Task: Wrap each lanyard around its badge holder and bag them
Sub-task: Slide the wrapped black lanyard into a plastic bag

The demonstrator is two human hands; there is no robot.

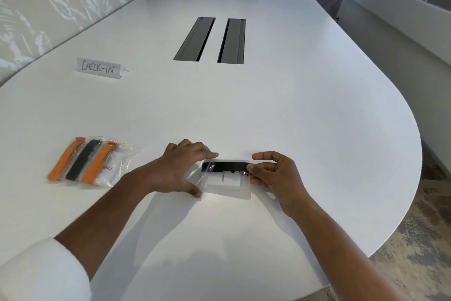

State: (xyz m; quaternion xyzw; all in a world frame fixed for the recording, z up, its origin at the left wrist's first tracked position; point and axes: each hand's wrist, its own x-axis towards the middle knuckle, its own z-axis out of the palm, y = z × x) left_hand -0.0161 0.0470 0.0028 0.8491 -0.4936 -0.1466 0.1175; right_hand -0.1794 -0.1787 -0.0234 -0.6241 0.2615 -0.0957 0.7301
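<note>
low in the centre of the frame we have a clear bag (227, 184) lying flat on the white surface (292, 117), with a badge holder (228, 180) inside it and a black lanyard (225, 166) banded across its upper edge. the long axis of that black band runs left to right across the picture, and it sits directly between our two hands, so both are equally close.

our left hand (181, 170) rests at the bag's left end, fingers nearly straight and spread over the plastic, thumb down at the lower left corner; it presses rather than grips. our right hand (273, 173) is at the right end, its fingertips (251, 167) curled in and pinching the bag's edge by the lanyard's tip.

we judge the next move to be sealing or smoothing along that left-right line.

at the left of the frame lies a filled bag (97, 163) holding orange and black wrapped lanyards, well apart from our hands.
</note>
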